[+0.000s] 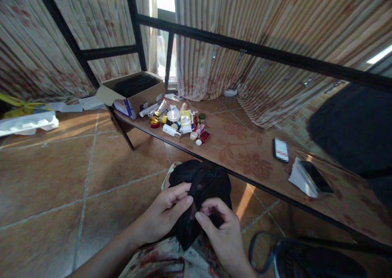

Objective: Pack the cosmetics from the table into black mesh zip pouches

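A soft black cloth bag (211,178) lies bunched on my lap, its thin fabric drooping between my knees. My left hand (171,206) pinches the fabric on the left side, thumb on top and fingers curled behind. On the right, my right hand (219,223) has thumb and fingertips closed on the same fabric near the middle. The two hands are a short gap apart. Part of the fingers of each hand is hidden by the folds. Patterned cloth (165,255) covers my legs under the bag.
A long brown bench (245,143) ahead holds a heap of small bottles and jars (174,116), an open cardboard box (143,100), a phone (317,176) and a small dark case (281,150). A black metal frame (232,43) crosses above. A dark bag (324,259) lies lower right.
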A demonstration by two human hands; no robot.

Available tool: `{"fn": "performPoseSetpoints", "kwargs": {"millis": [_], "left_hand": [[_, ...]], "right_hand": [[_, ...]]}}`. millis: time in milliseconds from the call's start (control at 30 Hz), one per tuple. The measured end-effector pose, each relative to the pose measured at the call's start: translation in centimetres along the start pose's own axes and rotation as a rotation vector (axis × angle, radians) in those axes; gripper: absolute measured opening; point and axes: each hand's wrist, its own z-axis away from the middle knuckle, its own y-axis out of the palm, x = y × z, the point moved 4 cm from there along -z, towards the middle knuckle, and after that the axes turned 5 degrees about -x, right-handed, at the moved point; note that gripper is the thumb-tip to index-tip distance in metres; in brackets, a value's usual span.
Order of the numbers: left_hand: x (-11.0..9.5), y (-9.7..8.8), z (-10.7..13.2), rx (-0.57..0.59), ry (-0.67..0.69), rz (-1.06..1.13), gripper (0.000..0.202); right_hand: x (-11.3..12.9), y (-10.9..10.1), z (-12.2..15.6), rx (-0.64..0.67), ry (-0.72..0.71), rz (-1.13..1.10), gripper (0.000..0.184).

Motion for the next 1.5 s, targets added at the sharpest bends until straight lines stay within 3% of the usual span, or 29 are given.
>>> {"fn": "performPoseSetpoints", "kwargs": {"millis": [267,467,667,1000,1500], "left_hand": [[0.0,0.6,-0.3,0.016,-0.019,-0.072,0.027],[0.1,1.3,-0.9,-0.043,-0.01,-0.273,0.037],[-0.4,2.0,-1.2,-0.02,0.043,-0.353,0.034],[0.3,2.1,-1.0,0.013,-0.07,-0.25,0.032],[1.3,2.0,-0.5,0.021,-0.085,-0.293,0.025]], "right_hand": [[0.2,-0.4,-0.3,-0.037,-0.004,0.035,0.018],[1.5,-1.4,-0.9,-0.126,-0.051,0.225,0.026],[2.5,-1.6,-1.6,-0.149,-0.113,0.368,0.031],[2.2,-1.2,-2.3,-0.172,-0.097,0.26,0.037],[2.4,-2.1,-5.0,-0.303,-0.045,0.187,0.043]]}}
